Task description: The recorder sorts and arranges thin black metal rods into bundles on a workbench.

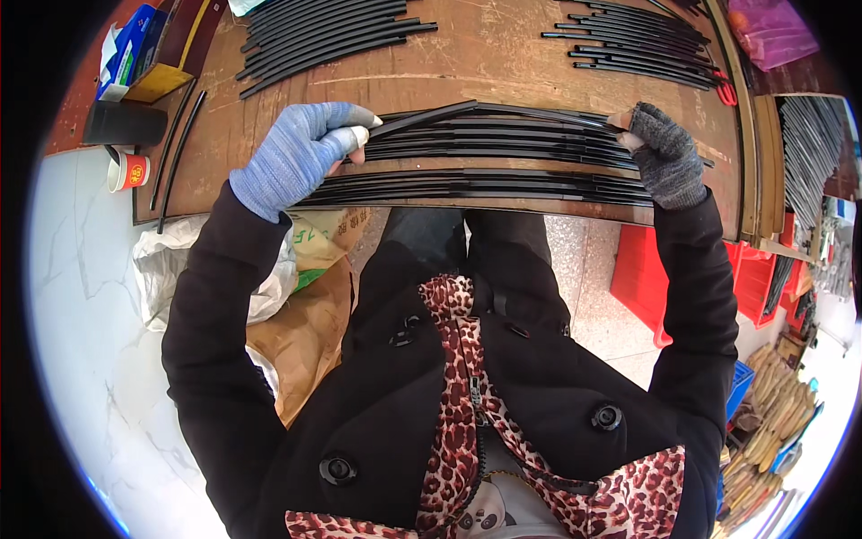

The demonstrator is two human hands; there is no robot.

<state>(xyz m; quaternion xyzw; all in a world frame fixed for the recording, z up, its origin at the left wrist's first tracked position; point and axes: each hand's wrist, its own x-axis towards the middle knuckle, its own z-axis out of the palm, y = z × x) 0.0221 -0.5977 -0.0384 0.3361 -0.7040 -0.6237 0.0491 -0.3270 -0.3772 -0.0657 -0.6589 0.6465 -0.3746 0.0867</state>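
My left hand (292, 154), in a light blue knitted glove with bare or pale fingertips, pinches a thick black tube (426, 116) between thumb and forefinger. In a dark grey fingerless glove, my right hand (666, 157) is closed on a thinner black rod (548, 112). Rod and tube meet end to end at a slight angle above the table's middle; whether one sits inside the other I cannot tell. Just below them lies a row of black tubes (503, 139), and a second row (467, 186) runs along the near table edge.
Black tubes (328, 40) lie in a bundle at the far left, thinner ones (637, 45) at the far right beside red-handled scissors (725, 88). A paper cup (128, 171) stands left of the wooden table (485, 76). Red crates (639, 278) and a brown paper bag (305, 337) are below.
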